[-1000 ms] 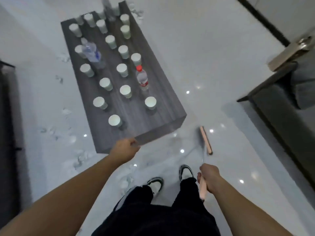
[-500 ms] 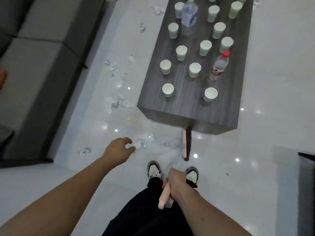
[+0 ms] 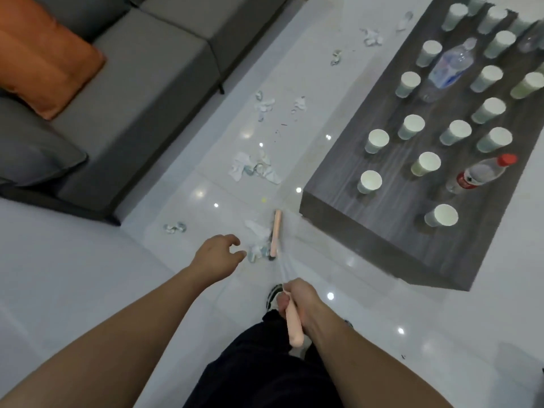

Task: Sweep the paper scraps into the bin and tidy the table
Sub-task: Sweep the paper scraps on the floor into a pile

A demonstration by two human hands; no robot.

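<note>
My right hand [image 3: 297, 301] grips the pink handle of a broom [image 3: 293, 325]. The broom's pink head [image 3: 276, 232] stands on the white floor beside the near left corner of the dark wooden table [image 3: 347, 201]. Crumpled paper scraps [image 3: 259, 240] lie against the broom head, and a bigger pile of scraps [image 3: 253, 169] lies further along the floor. More paper scraps [image 3: 265, 106] trail toward the far end. My left hand [image 3: 216, 257] hovers over the floor next to the near scraps, fingers loosely curled, holding nothing. No bin is in view.
Several white paper cups [image 3: 369, 182], a red-capped bottle [image 3: 479, 173] and a clear bottle [image 3: 450, 66] stand on the table. A grey sofa [image 3: 141, 83] with an orange cushion [image 3: 44, 57] bounds the left. My feet and dark trousers [image 3: 265, 363] are below.
The view has swung left from the table's right side to the strip of floor between sofa and table. The broom head moved left to the scraps by the table's corner.
</note>
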